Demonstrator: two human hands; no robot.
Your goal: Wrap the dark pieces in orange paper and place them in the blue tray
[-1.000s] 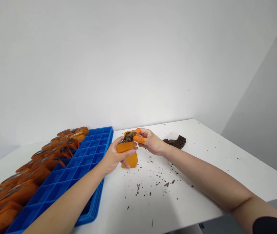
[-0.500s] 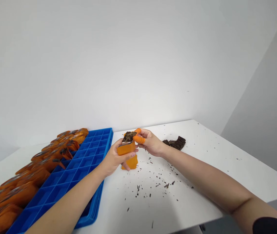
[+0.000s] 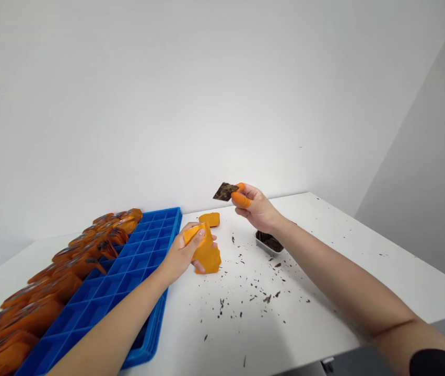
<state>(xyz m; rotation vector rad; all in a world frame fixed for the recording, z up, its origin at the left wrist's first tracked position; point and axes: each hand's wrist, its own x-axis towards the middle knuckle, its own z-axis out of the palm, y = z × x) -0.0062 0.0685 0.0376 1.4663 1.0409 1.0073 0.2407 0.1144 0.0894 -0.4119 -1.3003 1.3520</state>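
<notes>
**Dark square lifted clear, orange pouch in the other hand**

Head view: the right hand (image 3: 257, 209) is raised above the far middle of the tabletop (image 3: 343, 271), its thumb and forefinger, both in orange finger covers (image 3: 241, 199), pinched shut on one corner of a thin dark square (image 3: 226, 191). The square looks light, pressed and crumbly; the loose flakes (image 3: 254, 292) scattered over the white surface suggest it sheds easily, so a light grip at its edges, as now, seems the safest hold. The left hand (image 3: 183, 256) is curled closed around an orange pouch (image 3: 206, 253), which looks thin, soft and bendable and is best held by its sides. A second orange pouch (image 3: 209, 219) lies just beyond it. Under the right wrist sits a small tray (image 3: 268, 243) with dark pieces inside. On the left, a blue grid tray (image 3: 128, 266) runs from near to far, with rows of filled orange pouches (image 3: 50, 277) along its left side; its right wall lies just beside the left forearm. The right half of the tabletop offers open room, with the near edge and right corner well away from both hands.
</notes>
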